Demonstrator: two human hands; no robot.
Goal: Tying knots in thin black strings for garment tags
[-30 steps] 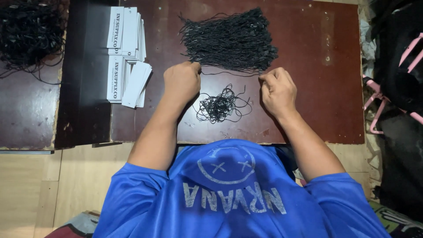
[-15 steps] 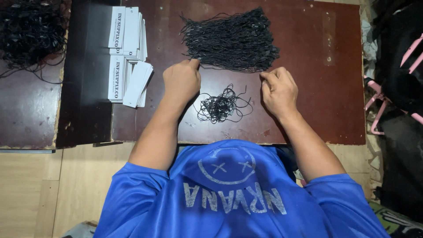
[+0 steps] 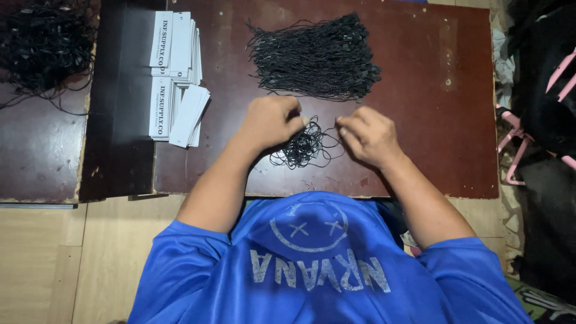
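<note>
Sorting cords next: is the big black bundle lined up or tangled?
Lined up: the big black bundle lies with its strands side by side, unlike the small tangle.

Both hands (image 3: 273, 123) (image 3: 369, 135) pinching black cord tangle (image 3: 303, 147).

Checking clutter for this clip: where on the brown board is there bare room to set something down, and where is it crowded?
Bare board lies right of the big bundle of black cords, out to the right edge. A narrower bare strip runs between the white tag stacks and that bundle. It is crowded at the front middle, where the left hand and right hand flank the small cord tangle.
</note>
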